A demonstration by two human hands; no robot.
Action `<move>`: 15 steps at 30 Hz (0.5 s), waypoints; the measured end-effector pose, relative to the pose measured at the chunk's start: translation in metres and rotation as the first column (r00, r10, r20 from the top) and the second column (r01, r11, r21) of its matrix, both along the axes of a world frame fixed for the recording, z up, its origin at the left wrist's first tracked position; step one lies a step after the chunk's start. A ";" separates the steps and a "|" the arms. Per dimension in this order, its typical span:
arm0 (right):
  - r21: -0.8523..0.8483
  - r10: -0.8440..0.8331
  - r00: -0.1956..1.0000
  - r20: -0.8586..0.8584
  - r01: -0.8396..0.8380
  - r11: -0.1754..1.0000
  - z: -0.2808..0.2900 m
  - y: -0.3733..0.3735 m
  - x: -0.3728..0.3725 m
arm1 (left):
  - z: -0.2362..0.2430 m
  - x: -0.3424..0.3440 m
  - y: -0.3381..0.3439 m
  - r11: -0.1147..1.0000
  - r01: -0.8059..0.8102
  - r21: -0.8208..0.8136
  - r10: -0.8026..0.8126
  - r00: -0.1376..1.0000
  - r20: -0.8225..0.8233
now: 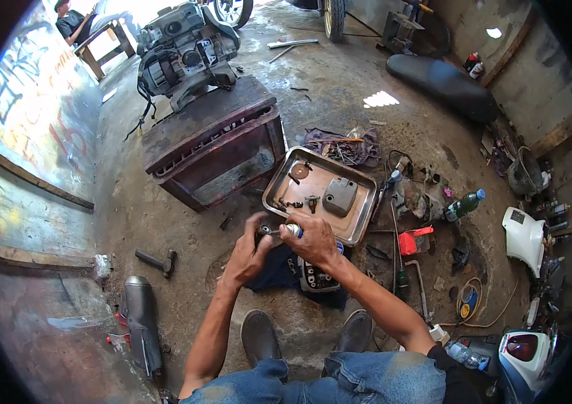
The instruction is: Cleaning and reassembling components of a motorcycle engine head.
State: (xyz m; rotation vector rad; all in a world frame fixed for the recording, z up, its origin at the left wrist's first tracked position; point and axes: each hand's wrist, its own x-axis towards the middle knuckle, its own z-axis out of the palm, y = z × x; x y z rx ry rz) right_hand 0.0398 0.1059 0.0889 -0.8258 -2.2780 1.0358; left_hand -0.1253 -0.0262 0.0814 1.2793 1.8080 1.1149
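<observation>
My left hand [244, 257] is closed around a small dark metal part with a round opening [265, 229]. In my right hand [315, 241] is a spray can [294, 231], its top turned toward that part; the fingers hide most of its body. Just beyond both hands lies a metal tray [369, 214]. It holds a grey metal cover [340, 196], a brownish disc [300, 171] and several small dark engine parts [311, 202]. Below my right hand, an engine piece with several holes [320, 279] sits on a dark cloth [269, 275].
A slatted crate [215, 158] carries an engine [188, 57]. A hammer [158, 261] and exhaust muffler [140, 316] lie left. At right are a green bottle [464, 205], a red object [412, 241] and a motorcycle seat [441, 84]. A person [74, 25] sits far left.
</observation>
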 end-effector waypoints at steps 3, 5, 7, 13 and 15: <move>0.026 -0.004 0.999 -0.033 0.005 1.000 -0.005 -0.002 -0.003 | -0.005 -0.002 -0.002 0.997 0.020 -0.075 -0.017 0.999 0.040; 0.001 0.005 1.000 0.000 -0.005 1.000 -0.005 -0.002 -0.002 | -0.006 0.004 -0.003 0.998 -0.044 -0.034 0.045 0.998 0.034; -0.016 0.009 1.000 0.000 -0.009 1.000 -0.003 -0.001 0.000 | -0.002 0.010 -0.002 0.997 0.004 0.072 -0.001 0.999 -0.043; -0.015 -0.006 1.000 -0.002 0.006 1.000 -0.003 -0.001 -0.001 | 0.009 0.001 0.000 0.992 0.048 -0.119 -0.041 0.997 0.062; -0.019 -0.007 1.000 -0.003 0.007 1.000 -0.002 -0.002 -0.001 | 0.004 0.001 -0.001 0.994 0.033 -0.101 -0.026 0.997 0.076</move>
